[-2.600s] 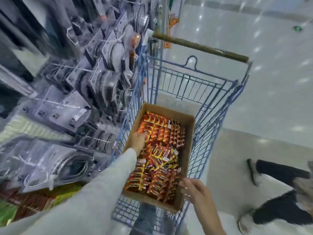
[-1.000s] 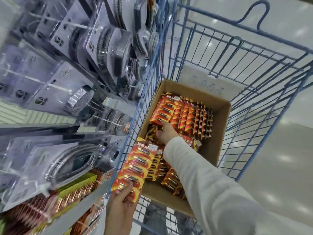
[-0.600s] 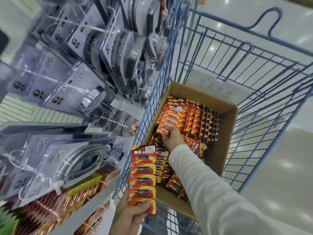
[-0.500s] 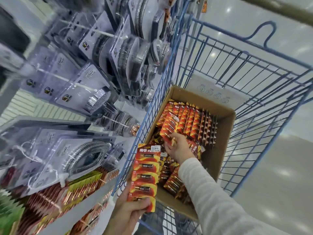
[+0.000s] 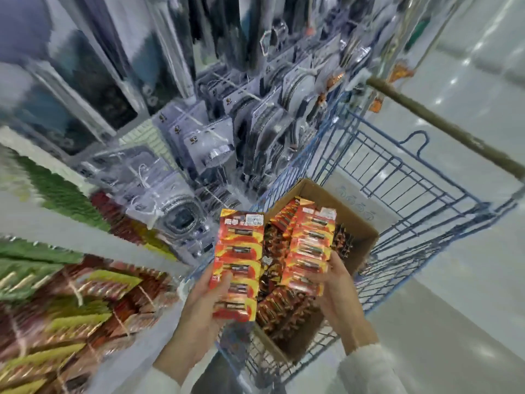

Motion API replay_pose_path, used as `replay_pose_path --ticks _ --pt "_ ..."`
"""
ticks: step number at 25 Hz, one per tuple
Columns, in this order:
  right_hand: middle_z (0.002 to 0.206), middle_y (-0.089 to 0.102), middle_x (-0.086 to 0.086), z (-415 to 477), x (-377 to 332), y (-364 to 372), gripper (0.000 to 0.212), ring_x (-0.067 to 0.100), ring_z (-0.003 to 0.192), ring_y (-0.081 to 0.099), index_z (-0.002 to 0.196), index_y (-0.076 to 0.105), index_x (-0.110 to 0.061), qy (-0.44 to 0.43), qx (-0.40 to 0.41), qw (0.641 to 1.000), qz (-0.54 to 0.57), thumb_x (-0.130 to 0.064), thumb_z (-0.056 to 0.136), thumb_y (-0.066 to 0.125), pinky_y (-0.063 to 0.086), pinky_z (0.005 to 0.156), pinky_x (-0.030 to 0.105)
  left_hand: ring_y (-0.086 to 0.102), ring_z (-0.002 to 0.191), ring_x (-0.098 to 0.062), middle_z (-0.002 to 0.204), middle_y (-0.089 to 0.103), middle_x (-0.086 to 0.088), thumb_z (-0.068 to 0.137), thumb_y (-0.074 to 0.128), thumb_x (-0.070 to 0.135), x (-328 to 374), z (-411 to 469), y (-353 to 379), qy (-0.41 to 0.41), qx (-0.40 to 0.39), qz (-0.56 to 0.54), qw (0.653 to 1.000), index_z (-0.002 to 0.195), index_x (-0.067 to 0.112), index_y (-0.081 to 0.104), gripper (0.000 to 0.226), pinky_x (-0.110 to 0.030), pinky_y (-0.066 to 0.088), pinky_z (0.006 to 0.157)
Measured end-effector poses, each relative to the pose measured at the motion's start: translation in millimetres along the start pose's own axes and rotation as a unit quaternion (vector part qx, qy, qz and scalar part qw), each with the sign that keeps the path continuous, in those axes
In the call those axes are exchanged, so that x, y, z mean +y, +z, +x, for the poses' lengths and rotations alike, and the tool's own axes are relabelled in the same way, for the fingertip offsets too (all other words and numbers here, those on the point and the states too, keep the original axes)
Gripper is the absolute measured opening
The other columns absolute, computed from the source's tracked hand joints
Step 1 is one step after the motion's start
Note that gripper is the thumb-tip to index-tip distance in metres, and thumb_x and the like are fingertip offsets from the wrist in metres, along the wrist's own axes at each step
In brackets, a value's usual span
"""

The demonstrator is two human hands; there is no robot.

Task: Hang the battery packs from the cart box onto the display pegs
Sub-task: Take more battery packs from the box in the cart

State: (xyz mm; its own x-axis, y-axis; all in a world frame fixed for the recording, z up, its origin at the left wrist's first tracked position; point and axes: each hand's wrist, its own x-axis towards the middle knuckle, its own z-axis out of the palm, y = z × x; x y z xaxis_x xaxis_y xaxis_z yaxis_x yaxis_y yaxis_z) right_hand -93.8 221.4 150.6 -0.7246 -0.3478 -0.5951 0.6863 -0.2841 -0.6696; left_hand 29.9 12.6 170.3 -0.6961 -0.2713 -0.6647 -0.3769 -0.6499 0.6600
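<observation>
While my left hand (image 5: 199,305) gripped one strip of battery packs (image 5: 238,260), my right hand (image 5: 338,288) clutched a second strip (image 5: 309,248) right above the cart box (image 5: 355,220).

Left hand (image 5: 199,305) gripped a battery strip (image 5: 238,263) above the cardboard box (image 5: 360,223), right hand (image 5: 338,288) held another strip (image 5: 309,248) beside it
</observation>
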Motion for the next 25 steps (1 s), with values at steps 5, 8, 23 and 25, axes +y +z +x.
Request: replay_pose_path --ticks 5,8,23,25 --pt "0.116 0.07 0.023 -60.7 -13.8 34.9 0.062 0.041 0.101 0.069 0.126 0.062 -0.01 -0.057 -0.075 0.994 -0.059 0.017 0.07 0.068 0.054 0.09 0.057 0.076 0.08 -0.026 0.105 0.077 -0.014 0.094 0.059 0.032 3.2 -76.0 -3.8 0.124 0.058 -0.067 0.988 0.129 0.014 0.066 0.04 -0.036 0.061 0.062" --pt "0.116 0.072 0.019 -96.7 -17.3 67.1 0.045 0.034 0.099 0.072 0.127 0.062 -0.01 -0.071 -0.141 0.982 -0.104 0.002 0.084 0.068 0.059 0.083 0.045 0.078 0.095 -0.028 0.115 0.078 -0.011 0.096 0.059 0.032 7.8 -123.6 -23.5 0.187 0.103 -0.09 0.973 0.13 0.02 0.066 0.037 -0.036 0.064 0.069" --pt "0.097 0.079 0.009 -184.7 72.5 284.8 0.034 0.03 0.085 0.077 0.11 0.07 -0.019 -0.01 -0.281 0.934 -0.221 -0.043 0.092 0.055 0.056 0.09 0.054 0.076 0.087 -0.034 0.109 0.077 -0.017 0.099 0.053 0.043 50.7 -282.4 -172.2 0.376 0.284 -0.207 0.857 0.128 0.013 0.065 0.043 -0.044 0.062 0.068" --pt "0.087 0.08 0.004 -199.9 87.1 312.7 0.027 0.024 0.076 0.077 0.106 0.069 -0.019 -0.01 -0.286 0.931 -0.225 -0.04 0.098 0.053 0.056 0.086 0.051 0.076 0.087 -0.035 0.108 0.077 -0.017 0.096 0.057 0.045 62.1 -298.9 -200.1 0.389 0.298 -0.208 0.847 0.129 0.014 0.064 0.046 -0.045 0.062 0.067"
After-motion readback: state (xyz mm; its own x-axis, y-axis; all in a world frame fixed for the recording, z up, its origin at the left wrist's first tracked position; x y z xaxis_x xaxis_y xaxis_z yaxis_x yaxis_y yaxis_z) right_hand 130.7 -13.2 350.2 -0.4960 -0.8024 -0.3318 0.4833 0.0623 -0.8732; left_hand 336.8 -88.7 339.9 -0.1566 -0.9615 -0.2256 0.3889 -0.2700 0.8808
